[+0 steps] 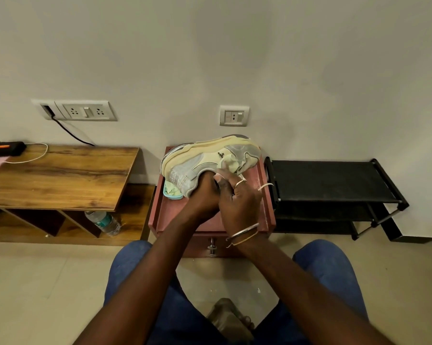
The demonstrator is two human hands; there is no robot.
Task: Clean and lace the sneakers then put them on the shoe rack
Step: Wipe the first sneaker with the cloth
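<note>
- While the left hand (205,195) grips the sneaker (210,158) at its heel opening, fingers curled round the collar, the shoe is held on its side just above the small red cabinet (259,202), with the sole turned to the far wall.
- The right hand (238,199) pinches a pale cloth (228,161) between thumb and fingers and presses it on the grey side panel of the sneaker.
- I judge that the task is in its first part: the cleaning of one shoe.
- From this angle I see no lace in the eyelets. A thin pale loop near the right hand may be a lace, but I cannot tell.
- The black shoe rack (334,180), right of the cabinet, carries no shoe on its top shelf, so nothing is put away yet.
- A blue tray (171,194) with a second cloth lies under the heel.
- A dim shape on the near floor, between the knees, may be the other sneaker; it is too blurred to say.
- What is left, I think: finish wiping, lace, place the pair on the rack.
</note>
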